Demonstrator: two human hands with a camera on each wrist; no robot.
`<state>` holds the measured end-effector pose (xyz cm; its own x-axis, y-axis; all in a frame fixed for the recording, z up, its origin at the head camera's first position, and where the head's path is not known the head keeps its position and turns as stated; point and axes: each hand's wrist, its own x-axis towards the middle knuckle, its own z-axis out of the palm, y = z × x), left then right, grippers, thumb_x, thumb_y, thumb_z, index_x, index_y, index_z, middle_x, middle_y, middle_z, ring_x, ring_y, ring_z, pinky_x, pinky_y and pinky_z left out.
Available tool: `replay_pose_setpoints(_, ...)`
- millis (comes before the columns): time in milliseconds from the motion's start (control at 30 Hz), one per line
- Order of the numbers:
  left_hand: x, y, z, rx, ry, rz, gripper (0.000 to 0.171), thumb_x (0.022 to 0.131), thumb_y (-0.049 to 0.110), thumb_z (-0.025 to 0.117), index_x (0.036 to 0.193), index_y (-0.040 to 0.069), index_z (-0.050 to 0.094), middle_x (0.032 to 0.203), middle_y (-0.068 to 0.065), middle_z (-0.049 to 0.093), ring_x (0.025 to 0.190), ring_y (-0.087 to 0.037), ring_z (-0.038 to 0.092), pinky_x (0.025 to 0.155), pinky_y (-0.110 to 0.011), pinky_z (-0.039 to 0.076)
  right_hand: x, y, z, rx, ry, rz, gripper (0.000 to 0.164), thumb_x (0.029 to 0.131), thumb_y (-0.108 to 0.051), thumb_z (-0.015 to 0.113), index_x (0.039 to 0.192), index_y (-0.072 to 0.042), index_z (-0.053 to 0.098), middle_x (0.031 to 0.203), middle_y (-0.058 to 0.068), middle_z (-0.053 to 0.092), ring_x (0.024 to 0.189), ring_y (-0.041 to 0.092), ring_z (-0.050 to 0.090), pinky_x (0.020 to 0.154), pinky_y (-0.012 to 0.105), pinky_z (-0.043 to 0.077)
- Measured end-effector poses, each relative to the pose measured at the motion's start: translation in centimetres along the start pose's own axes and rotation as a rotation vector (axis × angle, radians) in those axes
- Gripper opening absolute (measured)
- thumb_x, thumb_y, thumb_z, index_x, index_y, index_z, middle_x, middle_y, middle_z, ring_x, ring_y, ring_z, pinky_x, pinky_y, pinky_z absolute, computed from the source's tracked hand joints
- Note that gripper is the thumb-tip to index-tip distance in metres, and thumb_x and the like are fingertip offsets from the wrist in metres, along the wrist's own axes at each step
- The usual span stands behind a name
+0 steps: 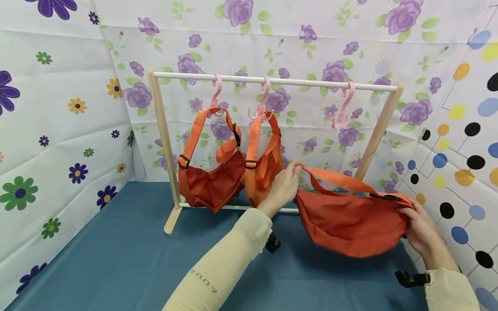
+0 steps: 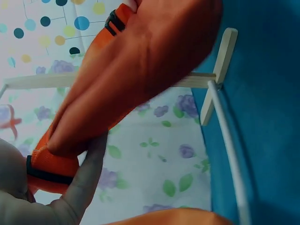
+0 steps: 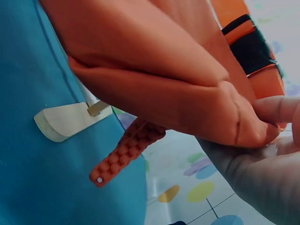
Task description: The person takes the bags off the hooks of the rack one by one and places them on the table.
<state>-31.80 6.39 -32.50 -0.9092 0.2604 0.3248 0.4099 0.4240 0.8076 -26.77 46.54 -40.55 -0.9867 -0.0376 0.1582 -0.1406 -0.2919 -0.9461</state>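
Observation:
Between my two hands hangs a red-orange sling bag (image 1: 355,222) with an orange strap (image 1: 342,179) looping over its top. My left hand (image 1: 283,185) pinches its left end where strap and body meet. The right end is gripped by my right hand (image 1: 422,231), thumb in front, close to the black buckle (image 3: 253,52). A braided orange tab (image 3: 126,152) dangles beneath the bag in the right wrist view. Behind my left hand, an orange bag (image 1: 254,185) hangs from a pink hook (image 1: 264,97); farther left a red bag (image 1: 212,179) hangs from another pink hook (image 1: 215,93).
A wooden rack with a white top rail (image 1: 303,81) stands on the blue tabletop (image 1: 116,259). Toward its right end hangs a pink hook (image 1: 344,106) without a bag. Flowered cloth (image 1: 128,47) lies behind, and a dotted panel (image 1: 463,142) borders the right side.

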Motion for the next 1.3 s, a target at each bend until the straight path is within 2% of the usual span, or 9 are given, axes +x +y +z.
replay_pose_setpoints(100,-0.2,-0.9,0.3,-0.08,-0.037,-0.031,0.038,0.115,0.035,0.036,0.145,0.018,0.053,0.095,-0.01,0.061,0.076,-0.022,0.058,0.07,-0.034,0.049,0.0,-0.1,0.0,-0.038,0.081,0.007,0.029,0.11,-0.005,0.049,0.131,-0.025,0.046,0.111,-0.014,0.066,0.096,0.003,0.065,0.077,0.021,0.055)
replay_pose_setpoints(267,-0.5,-2.3,0.8,-0.228,-0.119,-0.113,0.043,0.114,0.041,0.037,0.146,0.015,0.052,0.101,-0.009,0.059,0.073,-0.018,0.056,0.064,-0.04,0.058,0.0,-0.4,0.2,-0.103,0.193,0.048,0.029,0.108,-0.013,0.058,0.128,-0.029,0.046,0.102,-0.017,0.066,0.087,0.003,0.067,0.07,0.022,0.056)
replay_pose_setpoints(367,-0.8,-2.7,1.0,-0.332,-0.194,-0.153,0.046,0.114,0.042,0.037,0.149,0.014,0.049,0.1,-0.009,0.056,0.075,-0.019,0.056,0.072,-0.044,0.061,0.1,-0.6,0.4,-0.114,0.247,0.054,0.029,0.106,-0.014,0.062,0.127,-0.028,0.046,0.101,-0.016,0.063,0.085,0.002,0.066,0.069,0.021,0.056)
replay_pose_setpoints(533,-1.0,-3.2,1.5,-0.524,-0.304,-0.196,0.046,0.113,0.038,0.044,0.153,0.014,0.043,0.101,-0.009,0.051,0.078,-0.017,0.054,0.079,-0.039,0.059,0.3,-0.8,1.1,-0.054,0.36,0.057,0.031,0.104,-0.014,0.065,0.127,-0.027,0.048,0.104,-0.014,0.059,0.085,0.001,0.064,0.069,0.02,0.054)
replay_pose_setpoints(667,-1.2,-3.7,1.6,-0.612,-0.366,-0.194,0.058,0.107,0.021,0.061,0.16,0.019,0.035,0.127,-0.013,0.056,0.093,-0.017,0.061,0.088,-0.039,0.057,0.4,-0.8,1.5,-0.026,0.439,0.056,0.032,0.103,-0.012,0.067,0.127,-0.025,0.05,0.101,-0.014,0.06,0.083,0.002,0.064,0.067,0.021,0.054)
replay_pose_setpoints(767,-1.3,-4.0,1.6,-0.625,-0.413,-0.187,0.081,0.098,0.003,0.07,0.164,0.022,0.028,0.152,-0.013,0.046,0.115,-0.018,0.06,0.099,-0.042,0.054,0.4,-0.7,1.6,-0.028,0.466,0.057,0.034,0.102,-0.012,0.068,0.128,-0.025,0.051,0.103,-0.013,0.058,0.082,0.002,0.064,0.066,0.021,0.054)
replay_pose_setpoints(867,-1.4,-4.2,1.8,-0.605,-0.437,-0.168,0.094,0.09,-0.01,0.074,0.165,0.022,0.027,0.157,-0.015,0.043,0.121,-0.019,0.056,0.098,-0.039,0.053,0.3,-0.8,1.5,-0.026,0.48,0.06,0.035,0.101,-0.012,0.069,0.128,-0.024,0.051,0.107,-0.012,0.056,0.083,0.001,0.063,0.066,0.02,0.054)
replay_pose_setpoints(1067,-1.7,-4.7,2.2,-0.562,-0.395,-0.15,0.092,0.086,-0.016,0.074,0.163,0.017,0.034,0.145,-0.016,0.05,0.103,-0.02,0.054,0.077,-0.027,0.051,0.5,-0.8,1.2,-0.085,0.483,0.099,0.034,0.102,-0.017,0.069,0.129,-0.027,0.051,0.116,-0.011,0.049,0.084,-0.001,0.061,0.067,0.019,0.054)
replay_pose_setpoints(1300,-2.9,-5.4,2.9,-0.511,-0.336,-0.187,0.087,0.085,-0.012,0.078,0.158,0.014,0.038,0.123,-0.008,0.059,0.095,-0.017,0.057,0.076,-0.027,0.05,0.3,-0.7,0.3,-0.268,0.458,0.148,0.025,0.105,-0.024,0.064,0.126,-0.031,0.053,0.114,-0.009,0.045,0.08,0.001,0.06,0.065,0.022,0.054)
